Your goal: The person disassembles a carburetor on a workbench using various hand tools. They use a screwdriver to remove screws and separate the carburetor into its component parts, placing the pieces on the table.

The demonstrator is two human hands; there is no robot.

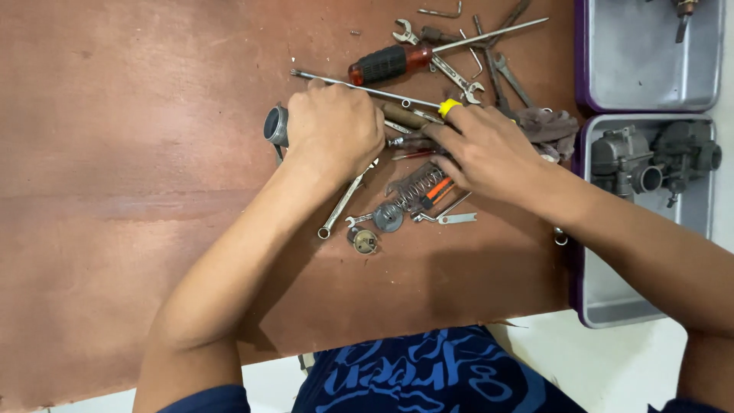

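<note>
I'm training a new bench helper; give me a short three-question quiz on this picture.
1. True or false: the red-and-black-handled screwdriver lies beyond both hands.
2. Which hand grips the round grey metal cylinder part: A left, B right?
3. What fills the lower grey metal tray at the right?

Key: 1 true. 2 A, the left hand; the right hand rests on the tool pile. 3 Grey metal carburettor-like bodies.
</note>
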